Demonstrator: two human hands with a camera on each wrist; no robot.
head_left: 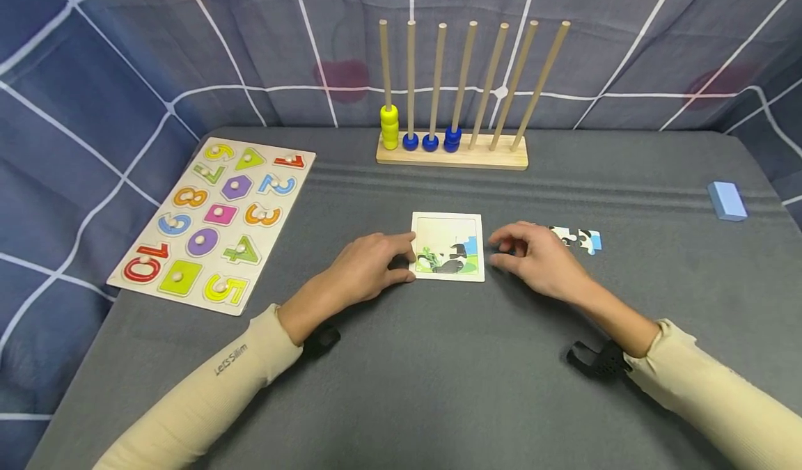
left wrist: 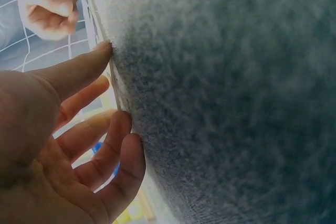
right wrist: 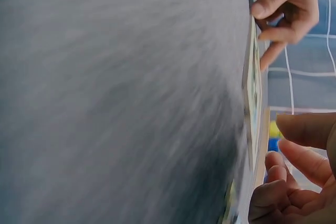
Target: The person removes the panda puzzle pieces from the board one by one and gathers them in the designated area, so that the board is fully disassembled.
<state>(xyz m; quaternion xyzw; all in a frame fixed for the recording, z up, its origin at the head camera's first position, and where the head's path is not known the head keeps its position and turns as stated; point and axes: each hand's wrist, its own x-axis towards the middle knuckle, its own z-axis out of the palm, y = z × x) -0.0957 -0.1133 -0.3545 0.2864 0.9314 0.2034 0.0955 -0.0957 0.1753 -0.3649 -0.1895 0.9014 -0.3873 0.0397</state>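
Observation:
A square jigsaw tray (head_left: 447, 221) lies flat on the table, its pale frame around a partly filled panda picture. Panda pieces sit in its lower part and at the right; the upper left is bare board. My left hand (head_left: 372, 268) rests at the tray's left edge, its thumb and fingertips touching the frame. Just off the right edge hovers my right hand (head_left: 541, 261), fingers bent, with a gap between thumb and index finger in the right wrist view and nothing held there. Loose jigsaw pieces (head_left: 589, 240) lie beyond that hand, partly hidden by it.
At the left lies a wooden number-and-shape peg board (head_left: 207, 230). A bead stacker (head_left: 451, 157) with several upright rods and yellow and blue beads stands at the back. Far right is a light blue block (head_left: 727, 200). A checked cloth (head_left: 250, 38) hangs behind the table.

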